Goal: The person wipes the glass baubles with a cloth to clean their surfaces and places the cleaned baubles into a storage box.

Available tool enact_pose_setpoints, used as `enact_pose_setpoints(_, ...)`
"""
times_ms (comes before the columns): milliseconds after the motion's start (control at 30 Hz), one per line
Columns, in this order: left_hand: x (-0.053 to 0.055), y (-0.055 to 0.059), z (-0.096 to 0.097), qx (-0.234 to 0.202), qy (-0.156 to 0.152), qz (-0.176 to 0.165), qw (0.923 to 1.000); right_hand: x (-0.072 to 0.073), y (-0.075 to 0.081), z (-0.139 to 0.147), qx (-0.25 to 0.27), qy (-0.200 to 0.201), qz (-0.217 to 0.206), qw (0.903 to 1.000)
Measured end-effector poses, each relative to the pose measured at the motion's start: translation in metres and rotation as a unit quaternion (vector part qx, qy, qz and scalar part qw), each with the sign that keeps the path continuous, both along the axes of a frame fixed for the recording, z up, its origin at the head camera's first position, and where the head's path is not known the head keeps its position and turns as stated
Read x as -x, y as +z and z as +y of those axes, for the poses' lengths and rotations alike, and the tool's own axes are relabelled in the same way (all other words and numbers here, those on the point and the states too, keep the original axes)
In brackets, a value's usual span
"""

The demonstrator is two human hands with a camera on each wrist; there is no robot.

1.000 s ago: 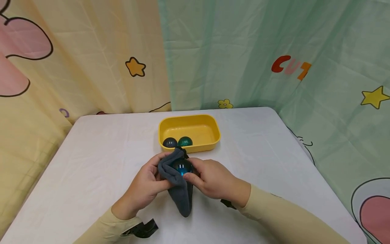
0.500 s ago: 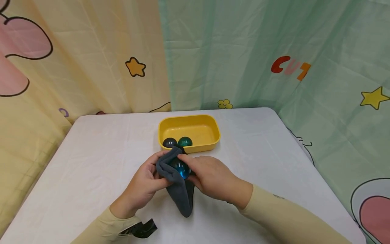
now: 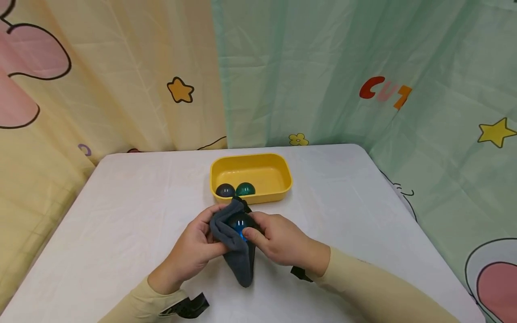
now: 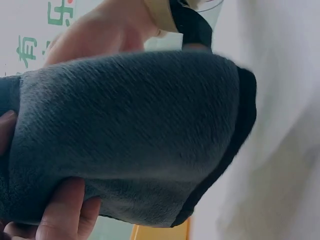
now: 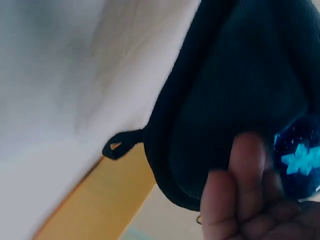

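A see-through blue ball point(image 3: 240, 220) sits in a fold of a dark grey-blue plush cloth point(image 3: 241, 268), above the table's middle. My left hand point(image 3: 190, 250) grips the cloth at the ball's left side, and the cloth covers that side. From the right, my right hand point(image 3: 284, 242) holds the ball, its thumb on the front. A pale star-like shape shows inside the ball point(image 5: 301, 162) in the right wrist view. There the cloth point(image 5: 210, 115) shows a dark edge band and a hanging loop. In the left wrist view the cloth point(image 4: 130, 120) hides the ball.
Just beyond the hands stands a yellow tray point(image 3: 268, 196). Inside its near left corner lie a dark ball point(image 3: 225, 190) and a green ball point(image 3: 245, 189). A white cover lies over the table point(image 3: 121, 215), with printed curtains point(image 3: 282, 72) behind it.
Half a second ago my right fingers reached over the top of the ball; now the thumb is back on its front, much as a second ago. The left hand keeps its hold on the cloth.
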State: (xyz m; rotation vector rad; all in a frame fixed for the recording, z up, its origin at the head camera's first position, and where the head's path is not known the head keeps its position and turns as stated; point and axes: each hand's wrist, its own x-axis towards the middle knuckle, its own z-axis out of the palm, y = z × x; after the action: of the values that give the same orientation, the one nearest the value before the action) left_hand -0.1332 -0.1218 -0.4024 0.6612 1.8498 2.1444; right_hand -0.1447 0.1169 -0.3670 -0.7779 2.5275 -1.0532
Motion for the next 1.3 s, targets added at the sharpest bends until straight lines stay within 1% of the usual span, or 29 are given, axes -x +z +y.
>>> enact_pose_setpoints(100,0.000,0.001,-0.002,-0.003,0.011,0.002,0.9999,-0.003,0.002,0.000,-0.035,0.017,0.053,0.9978)
enact_pose_setpoints(167,0.001,0.002,-0.003,-0.005,0.016,-0.001,0.9999,-0.004,0.004,0.000,-0.065,0.039,0.098,0.9923)
enact_pose_setpoints(233,0.001,0.004,-0.005,-0.009,0.013,0.000,0.9999,-0.005,0.004,0.001,-0.083,0.059,0.156,0.9824)
enact_pose_setpoints(300,0.002,0.004,-0.006,-0.015,0.001,0.005,0.9999,-0.004,0.003,0.002,-0.095,0.072,0.215,0.9693)
enact_pose_setpoints(400,0.002,0.003,-0.005,-0.025,-0.019,0.016,0.9994,-0.002,0.001,0.003,-0.096,0.076,0.274,0.9540)
enact_pose_setpoints(433,0.002,0.003,-0.005,-0.028,-0.023,0.019,0.9992,-0.002,0.000,0.003,-0.095,0.075,0.283,0.9513)
enact_pose_setpoints(500,0.002,0.003,-0.004,-0.028,-0.023,0.025,0.9990,-0.003,0.001,0.004,-0.091,0.073,0.290,0.9498)
enact_pose_setpoints(533,0.002,0.004,-0.004,-0.024,-0.021,0.028,0.9991,-0.003,0.001,0.004,-0.091,0.070,0.288,0.9509)
enact_pose_setpoints(567,0.002,0.004,-0.003,-0.018,-0.017,0.029,0.9993,-0.003,0.001,0.004,-0.087,0.065,0.277,0.9548)
enact_pose_setpoints(633,0.002,0.005,-0.002,-0.004,-0.012,0.030,0.9995,-0.004,0.001,0.004,-0.074,0.051,0.235,0.9678)
enact_pose_setpoints(700,0.002,0.006,-0.001,0.008,-0.009,0.029,0.9995,-0.004,0.001,0.003,-0.050,0.030,0.177,0.9824)
enact_pose_setpoints(767,0.003,0.007,0.000,0.018,-0.009,0.026,0.9995,-0.003,0.000,0.002,-0.017,0.008,0.115,0.9932)
enact_pose_setpoints(833,0.004,0.007,0.001,0.025,-0.010,0.026,0.9993,-0.002,-0.001,0.002,0.011,-0.011,0.072,0.9973)
enact_pose_setpoints(933,0.005,0.008,0.001,0.038,-0.003,0.032,0.9988,-0.001,-0.003,0.002,0.039,-0.016,0.042,0.9983)
enact_pose_setpoints(1033,0.007,0.010,0.001,0.050,0.011,0.045,0.9977,-0.001,-0.004,0.003,0.034,0.003,0.051,0.9981)
enact_pose_setpoints(1067,0.008,0.011,0.001,0.053,0.015,0.049,0.9973,-0.001,-0.004,0.003,0.023,0.011,0.063,0.9977)
enact_pose_setpoints(1133,0.010,0.012,0.001,0.057,0.017,0.054,0.9968,0.000,-0.003,0.004,-0.010,0.024,0.101,0.9945)
enact_pose_setpoints(1200,0.011,0.013,0.001,0.058,0.010,0.055,0.9967,0.001,-0.003,0.005,-0.048,0.033,0.159,0.9855)
enact_pose_setpoints(1267,0.011,0.014,0.001,0.060,0.002,0.056,0.9966,0.003,-0.002,0.006,-0.077,0.034,0.220,0.9719)
enact_pose_setpoints(1300,0.011,0.015,0.001,0.061,-0.003,0.056,0.9966,0.004,-0.002,0.007,-0.083,0.035,0.246,0.9650)
